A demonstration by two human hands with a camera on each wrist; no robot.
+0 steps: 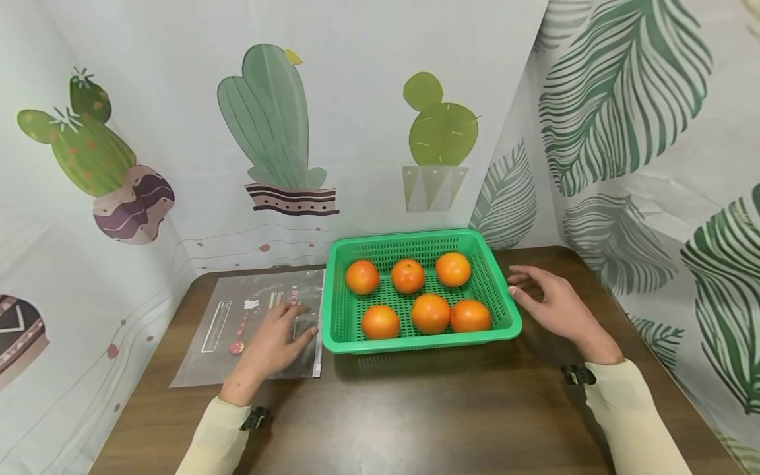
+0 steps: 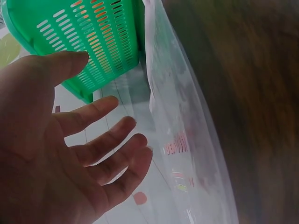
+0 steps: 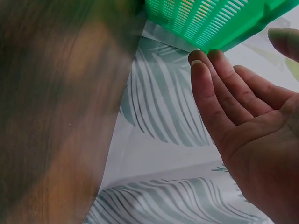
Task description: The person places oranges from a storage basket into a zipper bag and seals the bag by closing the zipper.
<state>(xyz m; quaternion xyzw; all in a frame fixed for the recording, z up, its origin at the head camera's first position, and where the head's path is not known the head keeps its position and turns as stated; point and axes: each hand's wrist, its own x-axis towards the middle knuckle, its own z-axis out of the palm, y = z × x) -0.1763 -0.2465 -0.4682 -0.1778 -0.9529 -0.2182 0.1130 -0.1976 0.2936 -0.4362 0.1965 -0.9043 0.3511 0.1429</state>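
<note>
A green plastic basket (image 1: pixel 415 344) with slotted walls stands on the table, several orange round fruits (image 1: pixel 431 313) spread over its bottom. Left of it a clear zip bag (image 1: pixel 222 359) with pink and white print lies flat, its slider edge along the basket. My left hand (image 1: pixel 270 346) hovers over the bag with loosely bent fingers; the left wrist view shows its palm bare. Beside the basket's right wall is my right hand (image 1: pixel 555 307), fingers extended toward the rim and nothing in its grasp. In the right wrist view the basket wall (image 3: pixel 196 21) appears just beyond the fingertips.
The brown wooden table (image 1: pixel 410 415) runs in front of the basket. Behind it hangs a white curtain (image 1: pixel 368 132) printed with cacti, and leaf-patterned cloth (image 1: pixel 623 99) covers the right side. A dark band (image 1: pixel 578 375) sits on each wrist.
</note>
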